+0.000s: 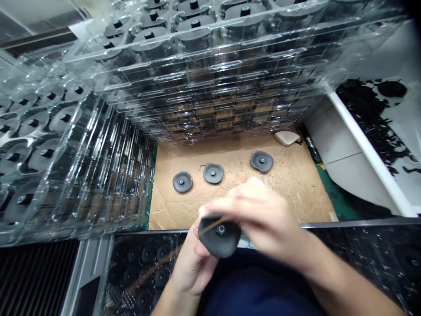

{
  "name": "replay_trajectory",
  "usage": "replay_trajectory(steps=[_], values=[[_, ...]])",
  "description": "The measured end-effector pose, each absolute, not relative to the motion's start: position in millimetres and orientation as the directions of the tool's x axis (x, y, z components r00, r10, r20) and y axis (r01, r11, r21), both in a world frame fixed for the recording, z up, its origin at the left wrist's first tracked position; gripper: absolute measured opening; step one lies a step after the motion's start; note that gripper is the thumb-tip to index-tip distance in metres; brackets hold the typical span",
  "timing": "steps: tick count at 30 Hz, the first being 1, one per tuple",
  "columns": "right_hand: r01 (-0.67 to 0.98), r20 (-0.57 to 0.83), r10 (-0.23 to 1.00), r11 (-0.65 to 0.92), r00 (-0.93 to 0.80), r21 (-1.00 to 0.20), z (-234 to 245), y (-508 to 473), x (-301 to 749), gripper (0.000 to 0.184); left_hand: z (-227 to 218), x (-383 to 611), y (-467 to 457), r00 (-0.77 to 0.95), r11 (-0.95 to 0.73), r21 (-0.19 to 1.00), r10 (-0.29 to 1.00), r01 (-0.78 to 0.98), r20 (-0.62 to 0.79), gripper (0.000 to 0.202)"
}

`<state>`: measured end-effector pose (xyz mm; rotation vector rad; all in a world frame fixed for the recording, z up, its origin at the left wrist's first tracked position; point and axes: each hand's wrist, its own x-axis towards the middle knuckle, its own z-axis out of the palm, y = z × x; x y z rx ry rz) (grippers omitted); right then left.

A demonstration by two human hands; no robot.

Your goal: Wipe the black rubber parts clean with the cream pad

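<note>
My left hand grips a dark grey, rounded-square rubber disc by its edge, below the cardboard. A small metal nut or stud shows at the disc's centre. My right hand is blurred and reaches over the disc from the right, its fingers closed near the upper rim. A thin brown stick runs as a smeared line across the disc to the lower left. It seems pinched in the right fingers, which partly cover its upper end. Three similar discs lie apart on the cardboard ahead.
Tall stacks of clear plastic trays full of discs stand ahead, with more stacked trays at left. To the right, a white-walled bin borders a surface with loose black parts. A white wedge-shaped piece lies at the cardboard's far right.
</note>
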<state>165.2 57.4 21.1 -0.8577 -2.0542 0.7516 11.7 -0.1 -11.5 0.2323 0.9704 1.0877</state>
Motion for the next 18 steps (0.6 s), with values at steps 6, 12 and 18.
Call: replay_trajectory(steps=[6, 12, 18], values=[[0.511, 0.097, 0.968, 0.206, -0.232, -0.834, -54, 37, 182, 0.022, -7, 3, 0, 0.192, 0.463, 0.480, 0.838, -0.745, -0.511, 0.061], [0.563, 0.037, 0.972, 0.165, -0.231, -0.810, -51, 29, 177, 0.021, -9, 6, 1, 0.255, 0.474, 0.428, 0.843, -0.770, -0.474, 0.056], [0.419, 0.408, 0.881, 0.473, -0.239, -0.776, 33, 31, 155, 0.025, -5, 14, 1, 0.164, 0.484, 0.517, 0.822, -0.706, -0.546, 0.047]])
